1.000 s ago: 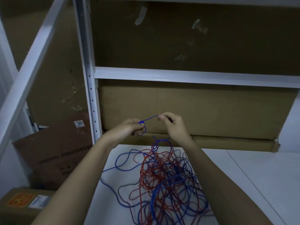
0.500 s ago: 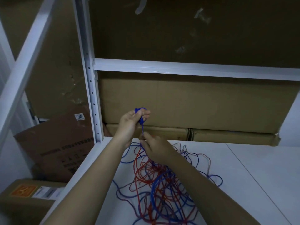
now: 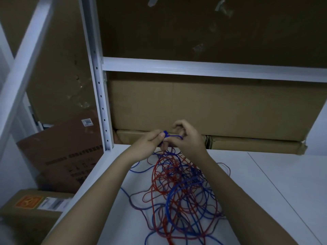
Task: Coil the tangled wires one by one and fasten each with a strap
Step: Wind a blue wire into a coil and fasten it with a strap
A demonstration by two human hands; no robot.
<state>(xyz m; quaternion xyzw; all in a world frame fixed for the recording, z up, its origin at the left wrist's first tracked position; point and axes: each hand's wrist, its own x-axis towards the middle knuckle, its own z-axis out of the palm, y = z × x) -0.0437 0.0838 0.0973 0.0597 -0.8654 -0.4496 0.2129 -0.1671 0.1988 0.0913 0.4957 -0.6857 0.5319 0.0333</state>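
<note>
Right hand (image 3: 188, 138) is back up beside left hand (image 3: 150, 144), both pinching the thin blue wire (image 3: 166, 134), probably adding a loop above the red-and-blue tangle (image 3: 178, 188).

Desk surface, 3 to 5 o'clock: the white desk (image 3: 276, 183) lies bare to the right of the tangle of red and blue wires (image 3: 178, 188).
Centre, 6 o'clock: the tangle covers the desk between the two forearms.
12 o'clock: cardboard boxes (image 3: 203, 106) stand as a wall at the desk's back edge, just behind the left hand (image 3: 148, 145) and right hand (image 3: 187, 138).
Above, 12 o'clock: a white shelf beam (image 3: 212, 68) crosses over the boxes.
10 o'clock: a white perforated upright (image 3: 99, 82) closes the back-left corner.
9 o'clock: the desk's edge drops to leaning cartons (image 3: 58, 152).
</note>
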